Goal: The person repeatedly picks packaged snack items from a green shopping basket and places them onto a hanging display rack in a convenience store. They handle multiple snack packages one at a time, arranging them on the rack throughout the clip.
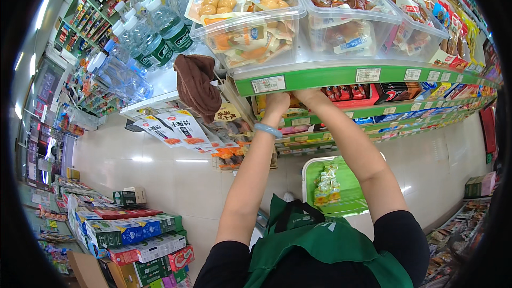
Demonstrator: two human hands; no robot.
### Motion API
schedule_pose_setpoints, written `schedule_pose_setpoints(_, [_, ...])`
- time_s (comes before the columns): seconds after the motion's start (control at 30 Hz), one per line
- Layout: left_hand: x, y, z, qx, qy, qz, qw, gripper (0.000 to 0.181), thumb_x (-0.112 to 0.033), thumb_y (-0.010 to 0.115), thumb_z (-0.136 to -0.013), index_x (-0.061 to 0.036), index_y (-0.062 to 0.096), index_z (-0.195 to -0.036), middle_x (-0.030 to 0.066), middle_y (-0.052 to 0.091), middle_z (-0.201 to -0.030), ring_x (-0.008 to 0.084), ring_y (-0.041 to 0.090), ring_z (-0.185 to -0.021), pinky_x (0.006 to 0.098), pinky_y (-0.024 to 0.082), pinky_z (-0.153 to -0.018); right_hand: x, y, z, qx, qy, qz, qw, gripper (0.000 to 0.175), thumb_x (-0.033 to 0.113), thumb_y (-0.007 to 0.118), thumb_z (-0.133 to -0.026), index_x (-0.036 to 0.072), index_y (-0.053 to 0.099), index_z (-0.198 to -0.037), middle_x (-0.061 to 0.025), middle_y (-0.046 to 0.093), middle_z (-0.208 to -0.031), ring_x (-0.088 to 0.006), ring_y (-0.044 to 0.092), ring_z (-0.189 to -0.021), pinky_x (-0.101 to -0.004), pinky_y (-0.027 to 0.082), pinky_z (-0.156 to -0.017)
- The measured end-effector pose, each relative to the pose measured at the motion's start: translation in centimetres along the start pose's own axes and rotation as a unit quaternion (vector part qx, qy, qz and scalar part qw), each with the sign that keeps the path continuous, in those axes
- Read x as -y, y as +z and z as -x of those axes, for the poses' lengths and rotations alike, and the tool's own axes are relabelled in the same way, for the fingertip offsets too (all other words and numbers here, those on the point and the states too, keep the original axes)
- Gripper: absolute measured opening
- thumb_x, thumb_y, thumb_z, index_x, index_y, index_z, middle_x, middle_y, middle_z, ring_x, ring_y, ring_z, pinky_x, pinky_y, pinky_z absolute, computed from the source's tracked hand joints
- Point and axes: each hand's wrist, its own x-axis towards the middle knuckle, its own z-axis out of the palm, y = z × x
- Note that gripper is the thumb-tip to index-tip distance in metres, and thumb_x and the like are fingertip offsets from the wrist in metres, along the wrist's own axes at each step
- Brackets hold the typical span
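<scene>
Both my arms reach forward to the second level of a green-edged store shelf point(320, 75). My left hand point(277, 103), below a pale blue bangle point(268, 130) on the wrist, is at the shelf's left end beside yellow packets. Just right of it, my right hand point(306, 95) goes under the upper shelf lip, next to a red box of small wrapped snacks point(347, 93). The lip hides the fingers of both hands, so what they hold does not show. A green plastic basket point(348, 184) with several small yellow-green packets point(328, 186) stands on the floor below my right arm.
Clear bins of packaged eggs point(252, 42) and packaged meat point(344, 36) line the top shelf. A brown cloth point(198, 84) hangs near water bottles point(160, 28) and hanging snack bags point(184, 128). Stacked cartons point(140, 228) stand lower left; a snack rack point(456, 236) is lower right.
</scene>
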Motion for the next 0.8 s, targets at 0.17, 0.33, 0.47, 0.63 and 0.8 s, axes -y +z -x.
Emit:
schedule_pose_setpoints(0.17, [0.5, 0.9, -1.0, 0.004, -0.029, 0.057, 0.998, 0.039, -0.013, 0.039, -0.090, 0.0017, 0.046, -0.125, 0.0241, 0.044, -0.133, 0.0392, 0.040, -0.122, 0.0410, 0.034, -0.101, 0.9, -0.3, -0.2, -0.011, 0.045, -0.007, 0.999, 0.037, 0.029, 0.047, -0.089, 0.003, 0.060, -0.111, -0.0216, 0.057, -0.116, -0.0357, 0.053, -0.108, -0.0445, 0.040, -0.093])
schedule_pose_setpoints(0.33, [7.4, 1.7, -4.9, -0.044, -0.037, 0.154, 0.986, 0.047, -0.007, 0.046, -0.086, 0.0027, 0.041, -0.131, 0.0180, 0.044, -0.136, 0.0263, 0.042, -0.123, 0.0314, 0.033, -0.100, 2.6, -0.2, -0.4, 0.032, 0.036, 0.008, 0.999, 0.029, 0.019, 0.053, -0.084, 0.001, 0.061, -0.106, -0.0238, 0.059, -0.109, -0.0368, 0.056, -0.101, -0.0436, 0.044, -0.087])
schedule_pose_setpoints(0.47, [1.5, 1.7, -2.5, -0.026, -0.054, 0.212, 0.975, 0.053, -0.014, 0.054, -0.086, 0.0012, 0.038, -0.134, 0.0161, 0.040, -0.140, 0.0242, 0.038, -0.126, 0.0311, 0.031, -0.102, 0.7, -1.3, 0.6, -0.078, 0.045, -0.009, 0.996, 0.022, 0.013, 0.059, -0.079, 0.001, 0.064, -0.097, -0.0238, 0.062, -0.099, -0.0366, 0.059, -0.093, -0.0441, 0.046, -0.080])
schedule_pose_setpoints(0.63, [2.3, 1.7, -1.4, -0.107, -0.020, -0.062, 0.992, 0.025, -0.013, 0.061, -0.080, -0.0004, 0.063, -0.101, 0.0200, 0.064, -0.100, 0.0313, 0.062, -0.095, 0.0371, 0.046, -0.082, -1.8, -1.4, 2.8, -0.079, 0.057, -0.029, 0.995, 0.021, 0.016, 0.066, -0.076, 0.001, 0.065, -0.091, -0.0197, 0.065, -0.086, -0.0350, 0.063, -0.079, -0.0423, 0.050, -0.070])
schedule_pose_setpoints(0.8, [2.5, 2.3, 5.4, -0.258, 0.313, 0.019, 0.914, 0.010, 0.001, 0.056, -0.083, 0.0007, 0.062, -0.090, 0.0155, 0.056, -0.090, 0.0328, 0.056, -0.083, 0.0392, 0.045, -0.073, 0.9, -4.6, 9.3, -0.131, -0.074, -0.206, 0.967, 0.015, 0.006, 0.065, -0.077, 0.000, 0.065, -0.091, -0.0144, 0.064, -0.092, -0.0285, 0.063, -0.082, -0.0352, 0.050, -0.069])
